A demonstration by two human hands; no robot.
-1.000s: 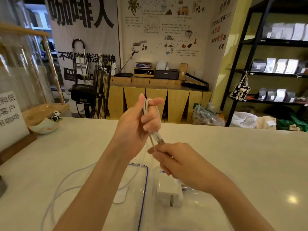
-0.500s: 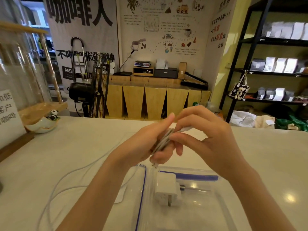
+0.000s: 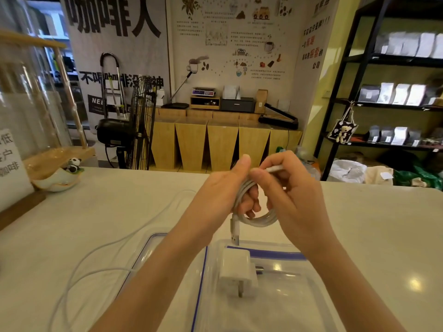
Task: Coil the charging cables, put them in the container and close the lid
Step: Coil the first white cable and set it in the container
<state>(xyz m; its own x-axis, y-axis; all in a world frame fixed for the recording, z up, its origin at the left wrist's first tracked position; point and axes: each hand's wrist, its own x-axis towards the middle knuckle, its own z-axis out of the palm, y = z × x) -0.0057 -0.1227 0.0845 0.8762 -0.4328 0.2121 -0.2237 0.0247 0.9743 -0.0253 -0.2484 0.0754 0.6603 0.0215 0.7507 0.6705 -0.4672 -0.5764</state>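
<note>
My left hand grips a white charging cable coil, held above the counter. Its USB plug hangs straight down from the coil. My right hand pinches the cable's other end near the top of the coil. Below the hands stands a clear plastic container with a white charger block inside. Its clear, blue-edged lid lies to the left, partly under my left forearm. A second white cable lies loose across the counter on the left.
The white counter stretches right of the container. At the far left stand a white sign on a wooden base and a small dish with a panda figure. Beyond the counter are a fan, wooden cabinets and black shelves.
A second ago my right hand held the plug low while the left held loops upright. Both hands have come together, and the coil now hangs with the plug pointing down.
</note>
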